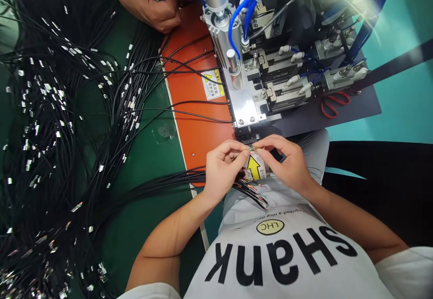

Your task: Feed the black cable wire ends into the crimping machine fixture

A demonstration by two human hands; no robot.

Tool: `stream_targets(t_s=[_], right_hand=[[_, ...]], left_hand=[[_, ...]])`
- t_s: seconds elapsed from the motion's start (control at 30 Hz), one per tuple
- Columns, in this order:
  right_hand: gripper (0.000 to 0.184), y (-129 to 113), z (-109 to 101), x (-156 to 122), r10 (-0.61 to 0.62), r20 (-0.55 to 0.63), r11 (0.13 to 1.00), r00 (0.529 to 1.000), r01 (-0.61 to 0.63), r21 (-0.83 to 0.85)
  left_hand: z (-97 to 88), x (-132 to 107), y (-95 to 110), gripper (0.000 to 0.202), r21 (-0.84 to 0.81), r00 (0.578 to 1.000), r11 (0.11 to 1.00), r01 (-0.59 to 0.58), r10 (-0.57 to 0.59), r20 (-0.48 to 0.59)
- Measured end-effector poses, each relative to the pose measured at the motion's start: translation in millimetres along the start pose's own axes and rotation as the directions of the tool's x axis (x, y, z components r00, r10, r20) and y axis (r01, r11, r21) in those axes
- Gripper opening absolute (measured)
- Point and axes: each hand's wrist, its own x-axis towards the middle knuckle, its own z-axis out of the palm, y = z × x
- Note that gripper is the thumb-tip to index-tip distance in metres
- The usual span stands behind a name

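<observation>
Between my two hands, just in front of the machine (245, 103), are the thin coloured wires (251, 148) at the end of a black cable. My left hand (223, 166) pinches them between thumb and fingers from the left. From the right, the thumb and forefinger of my right hand (286, 157) close on the same wire ends. Below my left hand lies a bundle of black cables (169, 181), its stripped ends (259, 195) showing fine coloured wires over my lap. A yellow arrow label (256, 168) sits right under the fingers.
Many black cables with shiny metal ends (130, 105) cover the green table (158, 150) on the left. Another person's hands (152, 1) work at the top. Several cables cross the orange plate (189, 132) into the machine. Red-handled scissors (333, 105) lie at the right.
</observation>
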Motion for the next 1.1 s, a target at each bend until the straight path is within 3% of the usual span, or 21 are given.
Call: stream_targets(t_s=[0.2,0.5,0.63,0.73,0.8,0.83,0.87,0.9,0.97,1.0,1.03,1.07,1.1], right_hand=[[0.013,-6.6,1.3,0.0,0.021,-0.03,0.998,0.999,-0.019,0.052],[0.003,1.5,6.1,3.3,0.099,-0.04,0.989,0.994,-0.093,0.119],[0.008,5.9,12.2,4.4,0.06,-0.025,0.985,0.998,-0.055,0.164],[0.011,7.8,13.1,1.2,-0.041,-0.072,0.995,0.997,0.047,0.089],[0.011,8.4,10.4,-2.2,-0.135,-0.101,0.991,0.986,0.132,-0.038],[0.011,8.5,8.3,-3.7,-0.167,-0.11,0.983,0.98,0.157,-0.091],[0.012,8.5,5.9,-4.9,-0.175,-0.116,0.98,0.978,0.161,-0.119],[0.012,8.5,3.3,-5.4,-0.157,-0.12,0.983,0.98,0.143,-0.114],[0.012,9.3,-1.5,-3.9,-0.048,-0.116,0.999,0.992,0.046,-0.024],[0.011,10.4,-3.6,-1.9,0.029,-0.1,0.999,0.995,-0.025,0.044],[0.011,12.2,-5.4,0.8,0.113,-0.073,0.988,0.991,-0.105,0.116],[0.011,14.8,-6.6,4.0,0.194,-0.042,0.965,0.98,-0.183,0.186],[0.011,18.3,-7.4,7.5,0.265,-0.011,0.935,0.964,-0.255,0.248]], left_hand=[[2.1,-1.2,3.1,0.013,-0.021,0.997,0.996,0.083,-0.083,0.002],[5.2,-3.6,4.1,0.013,0.075,1.0,0.997,0.024,-0.022,-0.019],[0.9,-1.7,2.4,0.016,0.051,0.994,0.993,0.102,-0.104,0.028],[-5.2,-0.2,3.6,0.017,0.1,0.979,0.983,0.153,-0.165,0.122],[-11.2,-1.4,4.7,0.015,0.246,0.981,0.968,0.044,-0.088,0.171],[-14.9,-2.8,4.8,0.014,0.354,0.981,0.932,-0.077,0.007,0.195],[-18.8,-4.3,4.5,0.013,0.47,0.965,0.852,-0.231,0.137,0.225],[-22.8,-5.8,3.9,0.015,0.576,0.921,0.719,-0.389,0.28,0.272],[-29.4,-6.8,2.4,0.021,0.687,0.759,0.367,-0.627,0.488,0.431],[-31.5,-5.7,1.8,0.024,0.685,0.674,0.219,-0.695,0.528,0.516],[-32.6,-3.1,1.5,0.026,0.663,0.615,0.131,-0.737,0.537,0.577],[-32.9,0.7,1.3,0.028,0.641,0.593,0.114,-0.759,0.525,0.61],[-32.5,5.8,0.9,0.027,0.625,0.605,0.156,-0.765,0.506,0.614]])
